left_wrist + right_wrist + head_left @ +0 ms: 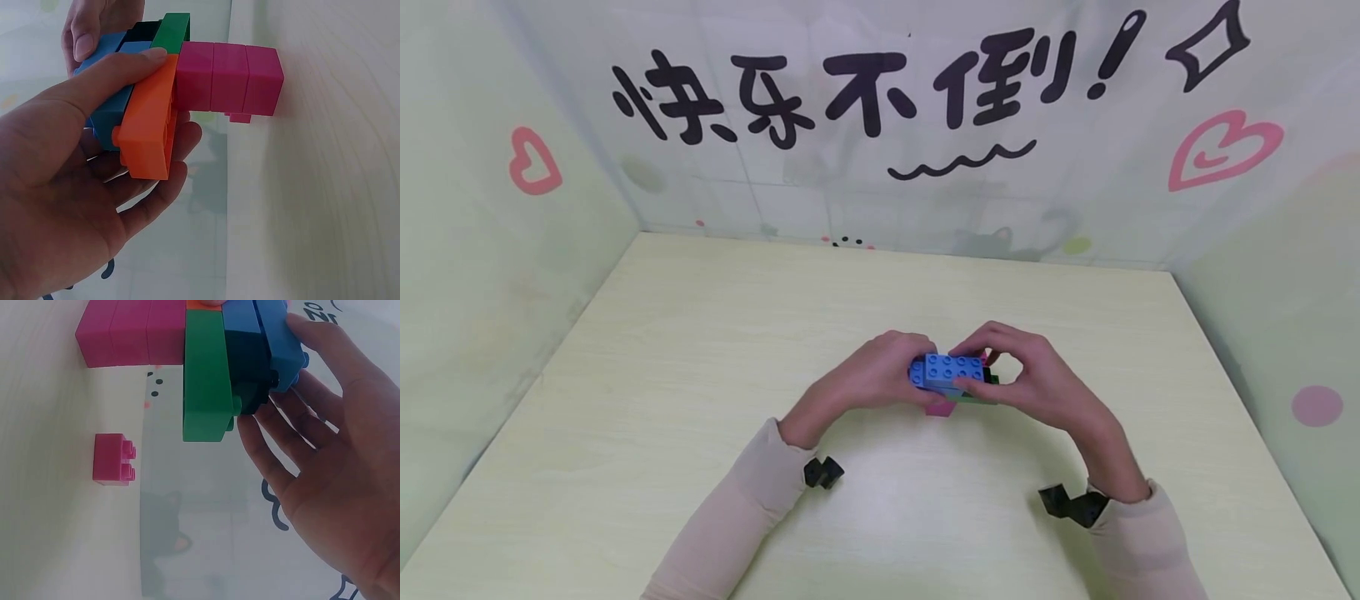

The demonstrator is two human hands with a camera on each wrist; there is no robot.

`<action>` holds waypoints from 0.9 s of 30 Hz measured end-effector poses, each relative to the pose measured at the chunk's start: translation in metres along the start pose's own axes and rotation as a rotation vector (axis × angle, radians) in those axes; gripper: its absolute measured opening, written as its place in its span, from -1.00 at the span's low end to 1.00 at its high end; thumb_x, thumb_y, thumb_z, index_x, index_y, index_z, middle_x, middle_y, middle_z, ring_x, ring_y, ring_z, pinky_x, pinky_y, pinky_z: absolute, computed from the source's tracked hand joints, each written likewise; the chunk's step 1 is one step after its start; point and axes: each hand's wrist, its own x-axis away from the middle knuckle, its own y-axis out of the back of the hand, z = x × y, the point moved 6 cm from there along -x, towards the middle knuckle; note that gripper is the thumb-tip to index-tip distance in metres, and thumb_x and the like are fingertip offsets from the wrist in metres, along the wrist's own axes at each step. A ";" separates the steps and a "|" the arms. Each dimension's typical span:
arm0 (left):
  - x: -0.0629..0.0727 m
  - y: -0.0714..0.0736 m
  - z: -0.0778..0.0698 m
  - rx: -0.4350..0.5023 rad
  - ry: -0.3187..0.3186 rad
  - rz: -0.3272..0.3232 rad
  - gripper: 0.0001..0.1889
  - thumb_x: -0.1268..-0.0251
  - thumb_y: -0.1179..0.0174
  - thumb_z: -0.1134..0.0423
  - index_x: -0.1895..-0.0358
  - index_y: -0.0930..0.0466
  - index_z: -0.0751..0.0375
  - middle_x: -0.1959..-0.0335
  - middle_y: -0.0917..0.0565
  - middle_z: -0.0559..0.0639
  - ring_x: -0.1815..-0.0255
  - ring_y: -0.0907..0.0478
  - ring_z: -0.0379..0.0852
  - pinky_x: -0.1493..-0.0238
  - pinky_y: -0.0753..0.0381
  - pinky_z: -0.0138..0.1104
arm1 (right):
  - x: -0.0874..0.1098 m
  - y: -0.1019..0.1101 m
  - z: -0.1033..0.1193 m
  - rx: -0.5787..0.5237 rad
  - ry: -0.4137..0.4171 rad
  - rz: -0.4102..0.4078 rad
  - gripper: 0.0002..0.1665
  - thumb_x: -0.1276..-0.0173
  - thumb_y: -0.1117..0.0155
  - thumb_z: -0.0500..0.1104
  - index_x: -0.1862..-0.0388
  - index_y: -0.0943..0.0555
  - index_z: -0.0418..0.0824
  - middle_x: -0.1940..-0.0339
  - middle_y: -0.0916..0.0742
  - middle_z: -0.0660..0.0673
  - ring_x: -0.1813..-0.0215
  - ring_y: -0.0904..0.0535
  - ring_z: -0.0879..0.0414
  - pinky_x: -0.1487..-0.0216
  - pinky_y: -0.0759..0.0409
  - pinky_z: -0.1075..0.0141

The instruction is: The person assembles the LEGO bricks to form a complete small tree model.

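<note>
My left hand (883,372) grips the left end of a toy building-brick assembly, its thumb across an orange brick (147,125) and fingers underneath. Thumb and fingers of my right hand (1041,379) pinch a blue brick (953,368) on top; in the right wrist view it sits slightly askew over the brick below. Under it are another blue brick (240,315), a black brick (250,390) and a green brick (206,381). A column of pink bricks (212,78) extends down from the assembly toward the table. My left hand partly hides the assembly's left end.
A loose pink brick (109,459) lies on the pale wooden table (700,317), on the right hand's side of the assembly. Printed fabric walls (850,192) stand at the back and both sides. Black wrist devices (1075,506) stick out at both sleeves.
</note>
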 end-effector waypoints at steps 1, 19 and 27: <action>0.000 0.000 0.000 0.000 0.001 0.001 -0.58 -0.01 -0.53 0.05 0.14 -0.60 0.18 0.33 -0.60 -0.17 0.34 -0.52 -0.21 0.25 -0.52 -0.41 | 0.000 0.000 0.000 -0.001 -0.003 0.001 -0.60 -0.08 -0.50 -0.44 0.08 -0.66 -0.26 0.19 -0.68 -0.12 0.20 -0.57 0.01 0.21 -0.57 0.23; 0.000 -0.001 0.002 -0.007 0.003 0.000 -0.61 -0.04 -0.50 0.03 0.17 -0.59 0.14 0.36 -0.59 -0.18 0.36 -0.50 -0.21 0.29 -0.49 -0.39 | 0.001 0.000 -0.002 0.005 -0.011 -0.012 -0.61 -0.07 -0.51 -0.44 0.08 -0.69 -0.27 0.24 -0.68 -0.13 0.24 -0.55 0.01 0.24 -0.55 0.18; 0.001 0.000 0.002 -0.001 -0.010 -0.001 -0.60 -0.03 -0.50 0.01 0.15 -0.59 0.12 0.34 -0.60 -0.20 0.34 -0.51 -0.22 0.26 -0.51 -0.38 | 0.002 0.000 0.002 0.064 -0.003 -0.014 -0.59 -0.05 -0.53 -0.43 0.08 -0.70 -0.26 0.22 -0.68 -0.10 0.19 -0.55 0.05 0.18 -0.53 0.34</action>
